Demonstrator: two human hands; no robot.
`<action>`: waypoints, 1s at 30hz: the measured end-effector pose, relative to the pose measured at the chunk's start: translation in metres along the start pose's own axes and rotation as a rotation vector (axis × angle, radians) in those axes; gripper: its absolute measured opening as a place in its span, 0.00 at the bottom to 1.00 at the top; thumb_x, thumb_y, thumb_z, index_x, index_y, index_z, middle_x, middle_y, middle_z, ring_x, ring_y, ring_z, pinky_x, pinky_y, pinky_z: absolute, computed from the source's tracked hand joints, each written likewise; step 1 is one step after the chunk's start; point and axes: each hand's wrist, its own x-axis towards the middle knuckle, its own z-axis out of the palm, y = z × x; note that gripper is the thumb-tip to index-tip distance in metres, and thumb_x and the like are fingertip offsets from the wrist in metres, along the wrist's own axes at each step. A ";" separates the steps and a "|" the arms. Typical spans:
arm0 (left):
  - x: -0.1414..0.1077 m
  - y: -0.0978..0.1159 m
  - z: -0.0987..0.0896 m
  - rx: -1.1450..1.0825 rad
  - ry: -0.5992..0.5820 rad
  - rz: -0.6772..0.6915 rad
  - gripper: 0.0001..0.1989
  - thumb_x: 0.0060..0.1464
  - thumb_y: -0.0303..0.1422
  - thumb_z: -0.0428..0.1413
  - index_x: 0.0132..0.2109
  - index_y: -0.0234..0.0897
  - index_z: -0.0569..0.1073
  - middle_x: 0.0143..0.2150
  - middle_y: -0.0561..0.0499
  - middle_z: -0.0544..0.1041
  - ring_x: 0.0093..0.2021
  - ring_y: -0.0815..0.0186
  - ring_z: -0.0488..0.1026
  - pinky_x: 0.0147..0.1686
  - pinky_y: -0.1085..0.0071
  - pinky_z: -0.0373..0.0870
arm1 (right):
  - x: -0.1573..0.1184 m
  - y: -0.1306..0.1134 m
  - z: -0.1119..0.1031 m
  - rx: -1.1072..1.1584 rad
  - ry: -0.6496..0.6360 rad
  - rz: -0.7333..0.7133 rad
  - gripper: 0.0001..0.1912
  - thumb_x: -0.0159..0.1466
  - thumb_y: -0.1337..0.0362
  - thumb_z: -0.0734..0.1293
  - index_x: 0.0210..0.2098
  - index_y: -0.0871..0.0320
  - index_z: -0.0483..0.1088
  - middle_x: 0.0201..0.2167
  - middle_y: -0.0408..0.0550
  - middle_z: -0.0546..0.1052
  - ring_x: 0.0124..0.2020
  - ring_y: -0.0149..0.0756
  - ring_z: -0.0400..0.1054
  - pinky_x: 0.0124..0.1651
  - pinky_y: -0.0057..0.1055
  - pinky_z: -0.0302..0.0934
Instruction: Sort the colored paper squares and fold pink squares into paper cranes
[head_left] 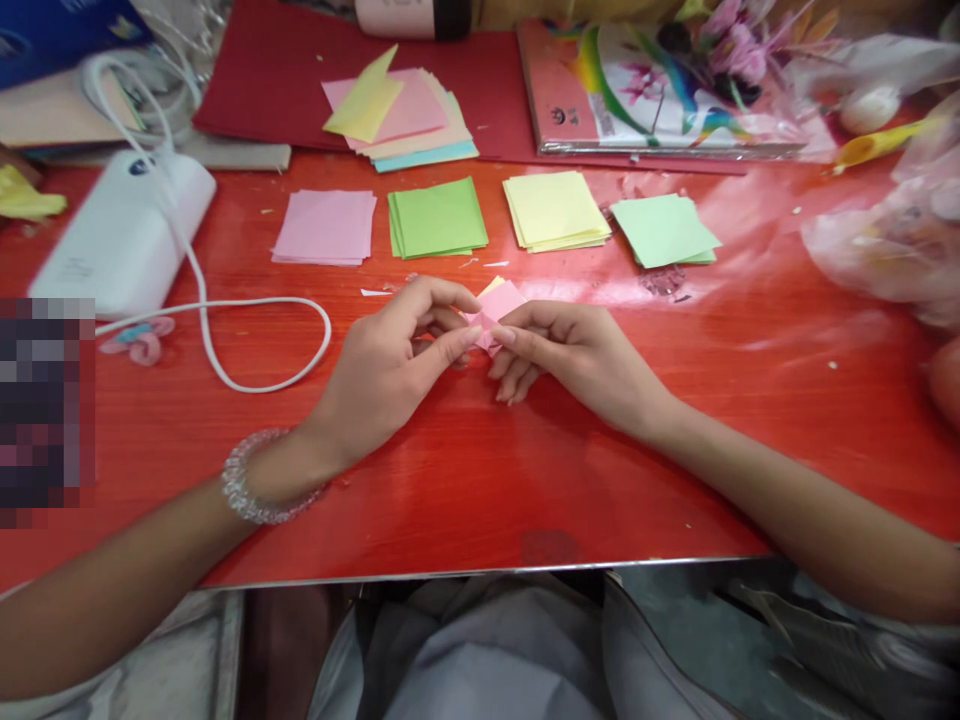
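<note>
A small pink folded paper (501, 300) is pinched between both of my hands above the red table. My left hand (409, 350) has its thumb and fingertips closed on the paper's left side. On its right side, the thumb and index finger of my right hand (566, 345) press the paper, with the other fingers curled below. Folds meet near my thumbs, and a bit of yellow shows at the paper's upper edge. Beyond my hands lie stacks of square paper: pink (324, 227), green (438, 219), pale yellow (556, 210) and mint (666, 230).
A white power bank (124, 235) with a looping white cable (262, 388) lies on the left. Loose coloured sheets (405, 115) rest on a dark red folder (270, 85) at the back. A wrapped paper pack (570, 95) and clear plastic (877, 240) occupy the right.
</note>
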 end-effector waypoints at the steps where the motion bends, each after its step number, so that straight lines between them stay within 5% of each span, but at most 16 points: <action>1: 0.000 0.000 0.000 0.001 0.000 0.004 0.07 0.55 0.34 0.56 0.42 0.38 0.70 0.32 0.54 0.74 0.34 0.69 0.73 0.35 0.73 0.69 | 0.000 0.000 0.000 0.012 0.016 -0.011 0.16 0.59 0.53 0.67 0.32 0.62 0.69 0.26 0.46 0.76 0.23 0.30 0.73 0.27 0.26 0.70; 10: -0.001 -0.002 -0.001 0.089 -0.036 0.011 0.11 0.55 0.37 0.56 0.45 0.40 0.72 0.32 0.54 0.74 0.32 0.70 0.72 0.33 0.75 0.69 | 0.001 0.001 0.000 0.090 0.044 -0.043 0.09 0.61 0.61 0.67 0.35 0.62 0.72 0.28 0.45 0.77 0.25 0.28 0.73 0.29 0.25 0.70; 24: 0.002 0.002 -0.002 -0.006 -0.135 -0.098 0.12 0.54 0.37 0.57 0.44 0.37 0.72 0.32 0.54 0.76 0.31 0.72 0.74 0.33 0.77 0.70 | -0.002 0.006 0.002 -0.078 0.045 -0.136 0.14 0.61 0.55 0.66 0.34 0.62 0.70 0.25 0.44 0.75 0.25 0.29 0.72 0.29 0.26 0.68; 30: 0.003 0.007 -0.007 0.030 -0.262 -0.241 0.09 0.55 0.37 0.55 0.34 0.35 0.72 0.21 0.57 0.70 0.19 0.75 0.68 0.19 0.80 0.65 | -0.005 0.010 0.004 -0.258 0.088 -0.270 0.10 0.63 0.58 0.65 0.35 0.61 0.68 0.25 0.42 0.73 0.25 0.27 0.69 0.30 0.24 0.65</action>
